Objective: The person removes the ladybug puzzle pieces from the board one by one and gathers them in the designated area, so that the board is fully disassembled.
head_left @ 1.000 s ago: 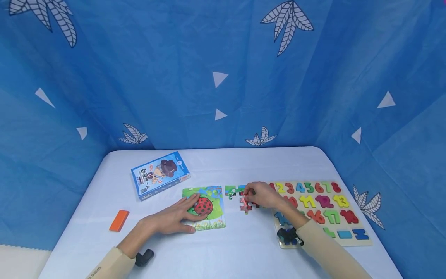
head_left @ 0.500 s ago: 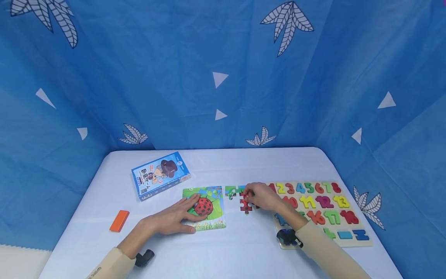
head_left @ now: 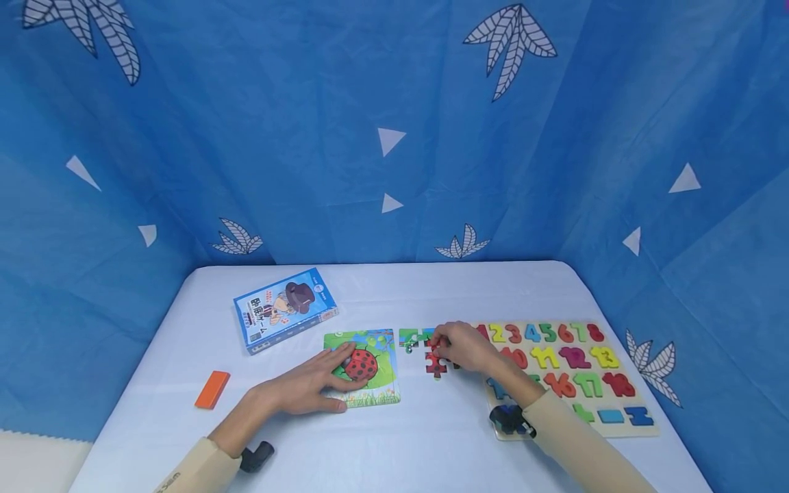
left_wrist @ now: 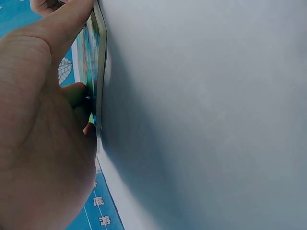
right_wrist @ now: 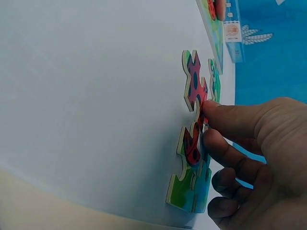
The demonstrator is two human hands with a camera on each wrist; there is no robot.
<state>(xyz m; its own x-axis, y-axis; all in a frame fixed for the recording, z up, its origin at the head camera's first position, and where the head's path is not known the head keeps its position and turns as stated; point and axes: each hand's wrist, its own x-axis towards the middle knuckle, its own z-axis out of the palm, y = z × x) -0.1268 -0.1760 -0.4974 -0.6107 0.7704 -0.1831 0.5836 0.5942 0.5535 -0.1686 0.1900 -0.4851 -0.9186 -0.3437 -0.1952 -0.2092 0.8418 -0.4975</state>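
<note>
The left hand (head_left: 308, 387) lies spread across a square, flat picture board (head_left: 385, 373) with a red ladybird on green. The right hand (head_left: 465, 346) pinches a red, dark-spotted jigsaw piece (right_wrist: 194, 79) between thumb and forefinger (the other fingers curl beside it). That piece sits low over the white table (head_left: 394, 452), among other jigsaw pieces (right_wrist: 192, 148), between the picture board and a pale board of coloured numbers (head_left: 607, 402).
</note>
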